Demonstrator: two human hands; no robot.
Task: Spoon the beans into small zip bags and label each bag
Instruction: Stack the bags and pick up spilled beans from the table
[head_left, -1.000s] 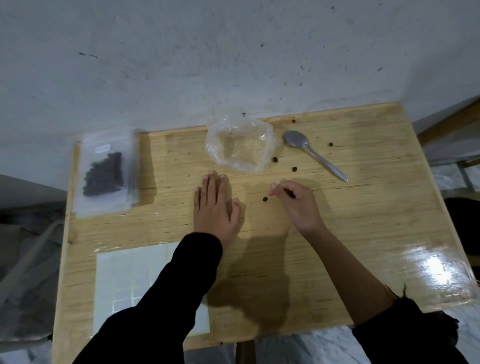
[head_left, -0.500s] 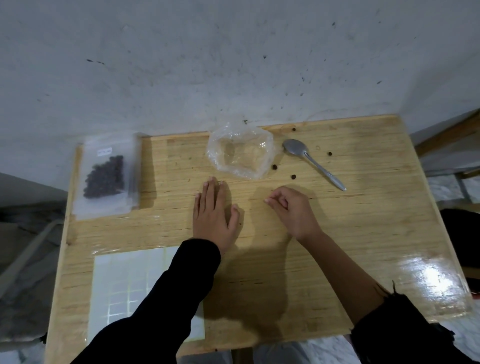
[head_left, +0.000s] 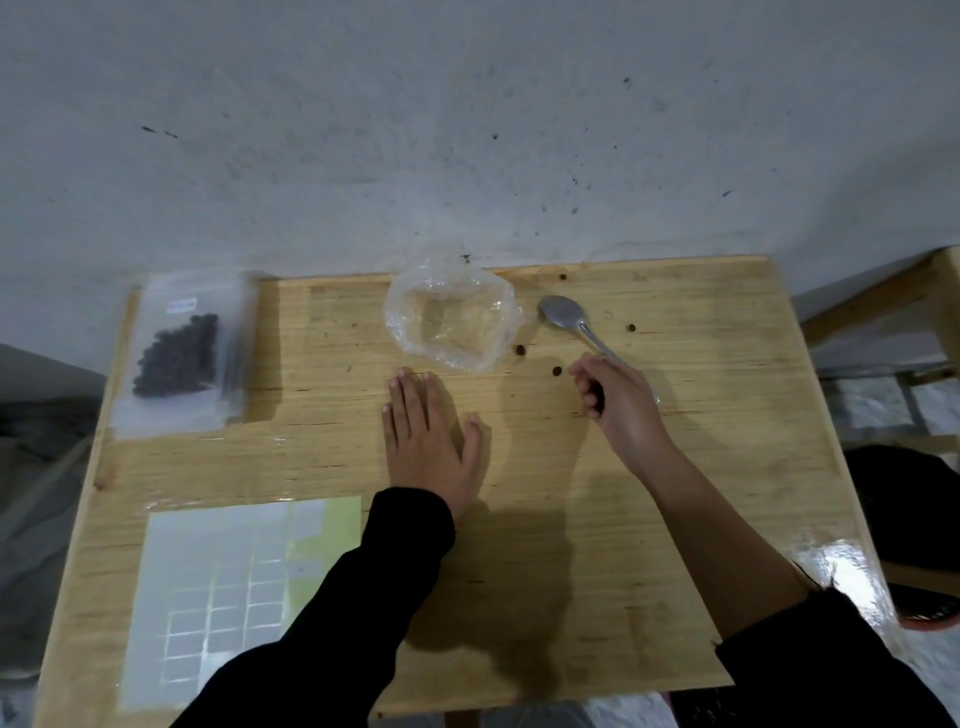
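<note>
Left hand (head_left: 426, 441) lies flat, fingers straight. Right hand (head_left: 621, 400) curls over the spoon (head_left: 563, 314) handle at 1 o'clock; I cannot tell if it grips. Bean bag (head_left: 182, 353) sits at 10 o'clock on the table (head_left: 727, 441) corner; its label (head_left: 183, 304) is too blurry to read.

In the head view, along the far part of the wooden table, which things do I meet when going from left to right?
First the clear zip bag filled with dark beans → the crumpled clear plastic bag → the silver metal spoon.
</note>
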